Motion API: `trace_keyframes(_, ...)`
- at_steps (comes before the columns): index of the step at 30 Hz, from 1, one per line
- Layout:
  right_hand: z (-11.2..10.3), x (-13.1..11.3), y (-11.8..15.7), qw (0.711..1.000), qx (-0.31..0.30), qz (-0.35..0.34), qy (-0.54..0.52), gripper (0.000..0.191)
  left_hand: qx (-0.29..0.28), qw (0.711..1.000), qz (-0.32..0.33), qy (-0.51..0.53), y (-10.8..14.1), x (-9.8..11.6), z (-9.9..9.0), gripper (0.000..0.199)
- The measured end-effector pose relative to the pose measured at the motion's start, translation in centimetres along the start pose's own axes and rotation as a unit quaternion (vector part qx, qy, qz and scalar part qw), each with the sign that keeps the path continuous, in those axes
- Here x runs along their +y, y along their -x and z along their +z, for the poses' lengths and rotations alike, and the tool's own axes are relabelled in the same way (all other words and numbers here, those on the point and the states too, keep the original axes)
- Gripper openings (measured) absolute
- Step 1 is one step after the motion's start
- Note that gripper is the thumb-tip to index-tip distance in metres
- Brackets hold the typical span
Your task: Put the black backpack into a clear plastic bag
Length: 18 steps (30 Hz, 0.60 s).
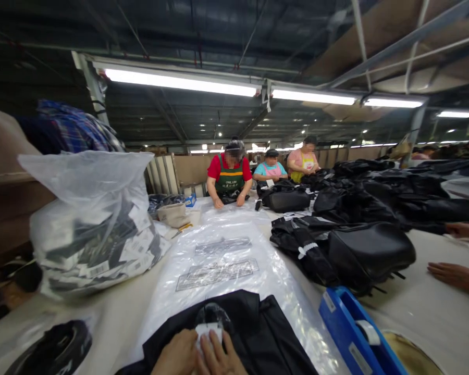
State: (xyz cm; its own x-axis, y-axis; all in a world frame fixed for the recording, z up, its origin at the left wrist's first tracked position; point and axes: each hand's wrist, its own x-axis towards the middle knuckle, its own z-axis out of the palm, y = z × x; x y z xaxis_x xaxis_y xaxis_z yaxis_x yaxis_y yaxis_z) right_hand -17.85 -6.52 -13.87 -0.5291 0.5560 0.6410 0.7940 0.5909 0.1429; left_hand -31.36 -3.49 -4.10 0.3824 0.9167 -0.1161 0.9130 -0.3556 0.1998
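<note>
At six o'clock, the left hand and right hand meet at a white tag, grip unclear. It's already on the black garment, which lies uncovered atop plastic bags; whether it's fastened is unclear.

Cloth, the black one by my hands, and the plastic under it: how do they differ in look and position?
The cloth is black and opaque; the plastic is whitish, shiny and printed. The cloth lies on top; the plastic runs beneath it and beyond. The left hand and right hand are over the cloth, at a white tag; the plastic's printed part lies beyond them. Both are in front of the wearer.
</note>
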Motion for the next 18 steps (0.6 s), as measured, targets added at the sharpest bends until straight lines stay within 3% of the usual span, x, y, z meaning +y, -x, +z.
trace_keyframes(3,1.0,-0.4,0.6,1.0,-0.018,-0.019,0.014,0.036,0.014,0.999,-0.024,-0.047,-1.4,1.6,-2.6,0.036)
trace_keyframes(6,2.3,-0.6,1.3,1.0,0.009,-0.023,0.018,0.034,0.045,0.996,-0.019,-0.073,-3.7,2.9,-3.5,0.041)
trace_keyframes(10,5.6,-1.2,1.3,0.978,0.193,0.0,0.074,0.02,0.032,0.991,0.013,-0.126,-6.1,3.6,-2.0,0.047)
trace_keyframes(12,6.8,-1.5,1.1,0.964,0.248,0.019,0.091,0.017,0.017,0.989,0.015,-0.147,-6.6,3.7,-0.9,0.051)
trace_keyframes(18,6.9,-1.8,1.2,0.964,0.243,0.034,0.098,0.019,-0.009,0.986,0.03,-0.165,-7.3,2.9,1.0,0.054)
